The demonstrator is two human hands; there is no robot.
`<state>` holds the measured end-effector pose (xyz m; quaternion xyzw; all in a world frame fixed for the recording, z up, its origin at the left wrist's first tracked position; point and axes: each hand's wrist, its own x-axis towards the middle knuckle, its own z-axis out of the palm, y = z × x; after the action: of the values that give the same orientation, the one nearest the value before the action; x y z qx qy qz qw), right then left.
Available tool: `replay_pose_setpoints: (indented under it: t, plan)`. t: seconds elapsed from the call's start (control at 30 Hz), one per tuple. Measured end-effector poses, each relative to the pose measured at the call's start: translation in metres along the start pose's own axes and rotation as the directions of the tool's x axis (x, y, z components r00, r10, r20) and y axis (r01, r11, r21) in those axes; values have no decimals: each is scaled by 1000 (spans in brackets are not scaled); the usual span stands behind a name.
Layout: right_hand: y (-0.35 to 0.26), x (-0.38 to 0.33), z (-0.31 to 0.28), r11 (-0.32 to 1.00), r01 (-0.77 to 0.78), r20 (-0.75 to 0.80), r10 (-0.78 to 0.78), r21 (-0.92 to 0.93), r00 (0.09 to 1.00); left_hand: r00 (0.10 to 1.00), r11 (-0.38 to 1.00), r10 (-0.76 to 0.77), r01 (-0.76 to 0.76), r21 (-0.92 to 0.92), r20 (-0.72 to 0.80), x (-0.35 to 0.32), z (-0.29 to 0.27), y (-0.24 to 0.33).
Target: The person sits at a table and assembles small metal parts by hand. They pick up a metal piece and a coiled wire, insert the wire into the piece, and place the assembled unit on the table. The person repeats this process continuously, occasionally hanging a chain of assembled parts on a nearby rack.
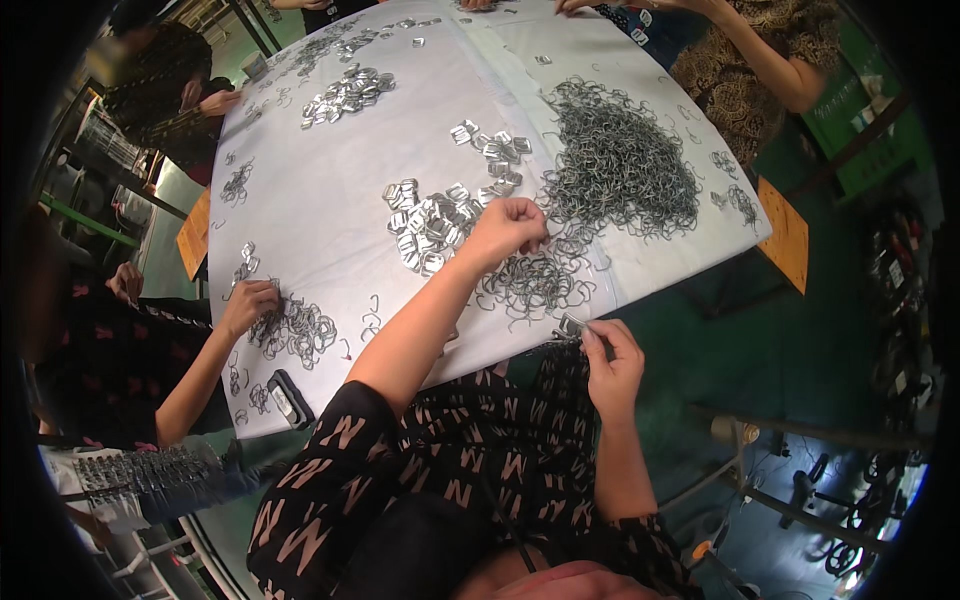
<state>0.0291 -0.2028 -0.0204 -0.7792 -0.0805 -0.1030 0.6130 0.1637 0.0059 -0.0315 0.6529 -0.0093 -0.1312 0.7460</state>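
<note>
My right hand (613, 362) is closed in a pinch at the table's near edge, with a small silvery metal buckle (572, 325) between thumb and finger. Farther up the table, my left hand (512, 230) has its fingers curled together above a small heap of bent wire hooks (535, 287). Whatever those fingertips hold, if anything, is too small to make out. Beside my left hand lies a pile of shiny square metal buckles (430, 230). Beyond it, to the right, spreads a large mound of grey wire hooks (620, 160).
Co-workers sit round the white-covered table (330, 195); one hand (252, 303) at the left touches another hook heap (305, 330). Near that corner lies a dark box-like object (290, 400). More buckles (350, 92) lie at the far side. A wooden bench (783, 235) stands at the right.
</note>
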Motion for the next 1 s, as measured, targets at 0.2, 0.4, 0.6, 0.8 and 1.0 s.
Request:
replay_pose_setpoints:
  t: [0.2, 0.4, 0.6, 0.8, 1.0]
  plan:
    - [-4, -3, 2, 999, -14, -12, 14, -28, 1000, 861, 862, 435, -483, 156, 264, -93, 40, 8]
    - [-15, -7, 6, 998, 11, 16, -10, -56, 1000, 900, 863, 416, -436, 256, 133, -117, 52, -8]
    - [-15, -10, 8, 996, 30, 26, -28, -86, 999, 900, 888, 436, -429, 165, -4, -121, 65, -11]
    - [-15, -10, 14, 998, 69, 27, -69, -9, 997, 839, 829, 544, -538, 155, 1, -125, 66, -18]
    - [-12, -11, 16, 994, 108, 59, -106, -35, 993, 842, 814, 538, -533, 231, 45, -132, 62, -9]
